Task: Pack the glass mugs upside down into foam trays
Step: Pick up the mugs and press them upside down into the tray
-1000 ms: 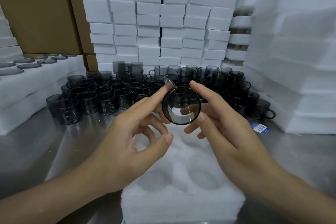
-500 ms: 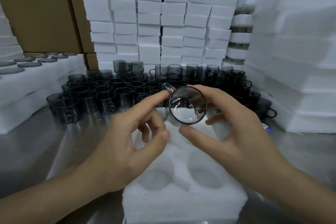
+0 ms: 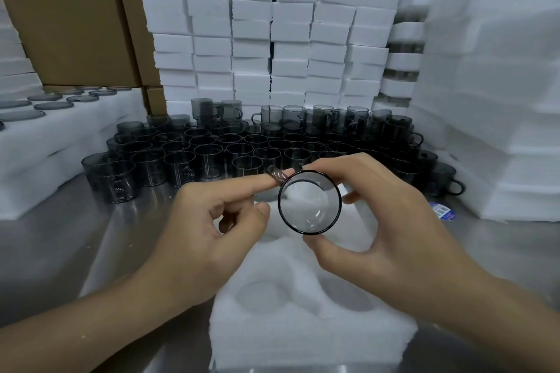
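Observation:
A smoky glass mug (image 3: 309, 202) hangs on its side above the white foam tray (image 3: 303, 324), its mouth turned toward me. My right hand (image 3: 378, 230) grips the mug's body between thumb and fingers. My left hand (image 3: 209, 227) pinches the mug's handle at its upper left with the index finger and thumb. The tray lies at the front centre of the steel table, and its two near round pockets show bare foam. Several more dark glass mugs (image 3: 212, 157) stand upright in rows behind my hands.
Stacks of white foam trays (image 3: 272, 33) wall the back and the right side (image 3: 497, 100). Foam trays with mug bases showing lie at the left (image 3: 45, 130). Brown cartons (image 3: 69, 15) stand at the back left. A blue label (image 3: 442, 211) lies on the steel table (image 3: 60, 251).
The mug has shifted right and slightly down toward the tray, with its mouth tipped more toward me. My right hand has wrapped further around its body; my left fingers stay on the handle.

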A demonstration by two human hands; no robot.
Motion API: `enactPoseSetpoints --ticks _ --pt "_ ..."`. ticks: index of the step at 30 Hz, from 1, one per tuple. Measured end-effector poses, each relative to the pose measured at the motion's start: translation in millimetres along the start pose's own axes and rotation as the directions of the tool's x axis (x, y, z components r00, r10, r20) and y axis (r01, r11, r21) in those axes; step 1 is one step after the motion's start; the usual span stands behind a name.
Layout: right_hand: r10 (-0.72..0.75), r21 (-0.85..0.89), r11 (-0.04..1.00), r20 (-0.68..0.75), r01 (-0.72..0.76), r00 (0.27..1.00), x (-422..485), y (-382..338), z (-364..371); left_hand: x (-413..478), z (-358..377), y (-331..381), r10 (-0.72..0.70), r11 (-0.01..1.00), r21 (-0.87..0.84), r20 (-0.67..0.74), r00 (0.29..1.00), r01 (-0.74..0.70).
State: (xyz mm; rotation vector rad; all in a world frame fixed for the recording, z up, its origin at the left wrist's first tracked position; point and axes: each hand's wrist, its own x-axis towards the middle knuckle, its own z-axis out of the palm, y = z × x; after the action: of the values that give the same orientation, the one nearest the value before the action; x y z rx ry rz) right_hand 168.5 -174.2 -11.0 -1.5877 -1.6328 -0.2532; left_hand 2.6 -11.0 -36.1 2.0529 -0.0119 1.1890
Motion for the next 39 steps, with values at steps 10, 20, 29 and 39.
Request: enactPoseSetpoints --ticks 10,20,29,39 --pt "0.105 0.104 0.989 -0.002 -0.104 0.995 -0.4 -0.1 -0.7 -1.0 1.1 -3.0 0.026 0.999 0.036 -0.056 0.998 -0.024" --pt "0.428 0.671 0.595 0.201 -0.442 0.881 16.1 9.7 -1.6 4.3 2.3 -1.9 -0.021 0.999 0.032 0.016 1.0 0.021" --pt "0.413 0.593 0.697 0.129 -0.403 0.902 8.8 -2.4 -1.3 5.2 4.6 -6.6 -0.077 0.996 -0.039 -0.01 0.997 0.077" --pt "0.379 0.523 0.759 0.131 -0.389 0.916 4.9 -5.2 -1.8 6.3 2.8 -8.1 -0.097 0.992 -0.079 0.034 0.995 0.1"
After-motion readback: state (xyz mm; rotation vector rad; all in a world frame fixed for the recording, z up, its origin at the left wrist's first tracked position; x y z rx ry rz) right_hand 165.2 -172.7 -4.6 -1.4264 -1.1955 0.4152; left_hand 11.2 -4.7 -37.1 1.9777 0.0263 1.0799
